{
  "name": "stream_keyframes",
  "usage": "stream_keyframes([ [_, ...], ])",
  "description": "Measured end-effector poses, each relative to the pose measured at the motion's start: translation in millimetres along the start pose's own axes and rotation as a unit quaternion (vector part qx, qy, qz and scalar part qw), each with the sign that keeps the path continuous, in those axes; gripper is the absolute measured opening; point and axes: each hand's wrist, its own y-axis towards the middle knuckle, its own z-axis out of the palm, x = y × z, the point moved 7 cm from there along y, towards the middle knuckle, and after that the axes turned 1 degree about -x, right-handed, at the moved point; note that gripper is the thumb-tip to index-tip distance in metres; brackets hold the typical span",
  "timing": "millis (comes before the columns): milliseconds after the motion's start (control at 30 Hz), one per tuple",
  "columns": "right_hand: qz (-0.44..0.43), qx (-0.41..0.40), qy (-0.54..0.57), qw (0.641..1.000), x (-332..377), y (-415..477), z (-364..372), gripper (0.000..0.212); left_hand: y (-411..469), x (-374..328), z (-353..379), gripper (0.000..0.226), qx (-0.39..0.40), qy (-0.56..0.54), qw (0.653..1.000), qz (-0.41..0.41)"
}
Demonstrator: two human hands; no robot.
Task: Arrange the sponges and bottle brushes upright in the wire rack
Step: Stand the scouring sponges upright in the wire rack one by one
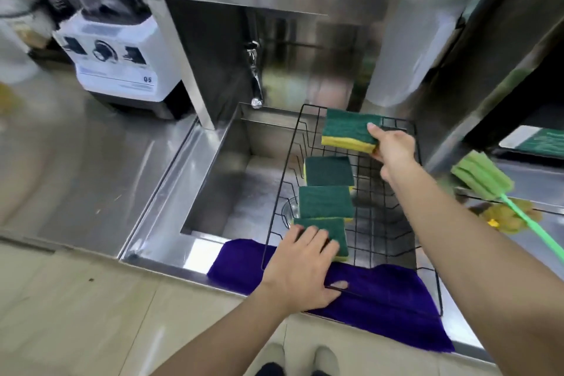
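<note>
A black wire rack (425, 256) sits over the sink. Three green-and-yellow sponges stand in a row along its left side: far sponge (329, 171), middle sponge (325, 203), near sponge (334, 230). My left hand (300, 272) rests on the rack's front edge, fingers touching the near sponge and thumb on the front wire. My right hand (393, 149) holds a fourth sponge (348, 131) above the rack's far end. A green bottle brush (482, 175) with a light green handle lies on the counter to the right of the rack.
A purple cloth (381, 305) hangs over the sink's front edge under the rack. A tap (255, 82) juts over the steel sink (219, 192). A white blender base (117, 64) stands on the left counter. Steel shelf legs flank the sink.
</note>
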Motion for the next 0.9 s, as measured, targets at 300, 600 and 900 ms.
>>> stream_keyframes([
  [300,-0.046,0.035,-0.081,0.995,-14,25,40,0.033,1,2,3,0.054,-0.005,-0.02,1.0,-0.003],
  [600,0.0,0.142,-0.15,0.978,-35,26,46,0.051,2,0,7,0.054,0.014,-0.021,1.0,-0.006],
  [900,-0.02,0.144,-0.291,0.946,-38,37,44,0.028,2,2,7,0.05,0.012,-0.025,1.0,-0.004],
])
